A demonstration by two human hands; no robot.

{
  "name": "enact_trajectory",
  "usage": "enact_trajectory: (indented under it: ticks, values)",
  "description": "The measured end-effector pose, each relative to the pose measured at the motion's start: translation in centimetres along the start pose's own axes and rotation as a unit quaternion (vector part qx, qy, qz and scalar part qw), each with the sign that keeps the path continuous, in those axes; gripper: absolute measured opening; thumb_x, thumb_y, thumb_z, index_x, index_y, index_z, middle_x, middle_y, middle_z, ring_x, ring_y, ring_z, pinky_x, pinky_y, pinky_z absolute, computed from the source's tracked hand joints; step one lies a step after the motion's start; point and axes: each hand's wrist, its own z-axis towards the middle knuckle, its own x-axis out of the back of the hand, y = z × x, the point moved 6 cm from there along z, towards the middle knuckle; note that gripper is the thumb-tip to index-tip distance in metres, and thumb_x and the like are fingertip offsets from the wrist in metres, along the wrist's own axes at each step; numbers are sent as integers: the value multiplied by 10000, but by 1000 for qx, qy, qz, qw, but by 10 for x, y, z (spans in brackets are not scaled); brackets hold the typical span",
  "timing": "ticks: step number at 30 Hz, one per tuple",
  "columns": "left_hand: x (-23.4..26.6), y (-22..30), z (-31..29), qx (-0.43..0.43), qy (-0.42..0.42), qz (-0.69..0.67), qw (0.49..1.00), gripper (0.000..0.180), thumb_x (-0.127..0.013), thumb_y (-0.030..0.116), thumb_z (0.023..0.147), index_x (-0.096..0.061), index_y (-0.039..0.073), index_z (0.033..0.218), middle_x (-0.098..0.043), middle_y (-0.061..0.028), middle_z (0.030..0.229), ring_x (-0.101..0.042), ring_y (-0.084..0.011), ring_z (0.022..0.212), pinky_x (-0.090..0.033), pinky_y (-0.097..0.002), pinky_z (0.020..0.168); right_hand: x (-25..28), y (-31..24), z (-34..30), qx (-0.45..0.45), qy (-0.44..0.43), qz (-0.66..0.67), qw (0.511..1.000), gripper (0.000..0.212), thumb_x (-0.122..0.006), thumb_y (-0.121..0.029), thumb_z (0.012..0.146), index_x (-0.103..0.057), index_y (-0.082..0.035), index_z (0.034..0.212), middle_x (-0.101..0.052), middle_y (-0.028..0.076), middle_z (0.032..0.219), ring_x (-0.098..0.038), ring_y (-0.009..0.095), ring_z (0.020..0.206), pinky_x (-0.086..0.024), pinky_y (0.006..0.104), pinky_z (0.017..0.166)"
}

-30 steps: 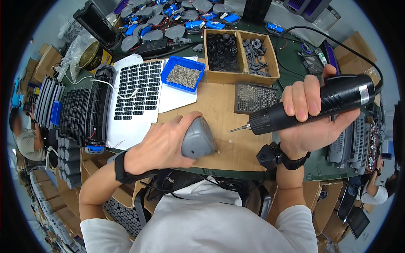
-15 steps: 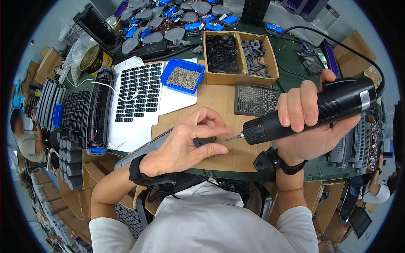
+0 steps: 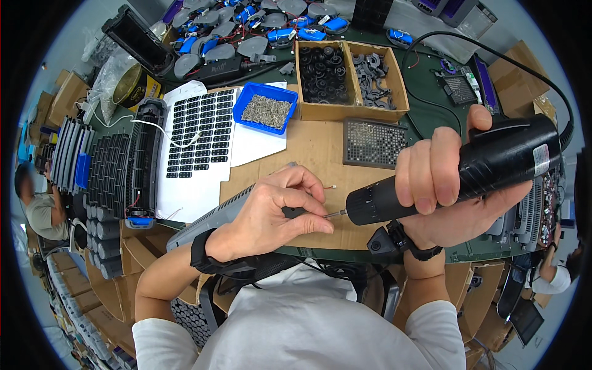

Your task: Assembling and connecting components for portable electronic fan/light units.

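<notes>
Black screwdriver (image 3: 507,154) over cardboard sheet (image 3: 314,145), green tabletop (image 3: 468,250), 2 other people (image 3: 43,211)

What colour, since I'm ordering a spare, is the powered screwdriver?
The powered screwdriver is black, with a pale label; best seen in the head view.

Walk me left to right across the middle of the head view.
Black lattice panels → long black housing → white sheet with rows of black pieces → left hand → black power screwdriver in the right hand.
</notes>
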Motion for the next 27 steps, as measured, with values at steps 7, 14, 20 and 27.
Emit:
enact_trajectory:
  ticks: [7,14,20,27]
  values:
    - [-3,0,-3,4,-5,50,999,165,-828,169,724,-756,55,819,-619,-21,900,-565,-188,875,-471,-307,756,-7,5,-2,-36,-43,-21,998,742,-357,-694,936,-351,-101,1382,-496,5,672,-475,122,479,-418,273,453]
    - [-4,-3,-4,19,2,4,1000,84,-761,104,799,-756,44,857,-615,-54,929,-575,-187,876,-479,-320,764,-7,6,-3,-43,-60,-23,997,727,-363,-704,930,-341,-125,1368,-511,9,687,-497,126,511,-435,287,484]
    - [3,-5,-6,24,20,-32,999,262,-720,177,862,-705,-1,1054,-599,-109,1032,-587,-206,924,-485,-314,809,-4,2,-1,-16,-67,-16,997,756,-382,-694,931,-337,-93,1387,-503,10,689,-487,123,519,-413,282,485]
    - [10,-27,-20,89,-28,459,883,1093,-884,263,584,-271,83,1472,-548,-230,1139,-606,-418,977,-523,-454,828,10,-2,4,25,-32,-38,998,791,-359,-689,937,-373,-51,1402,-460,-2,697,-439,115,539,-405,285,534]
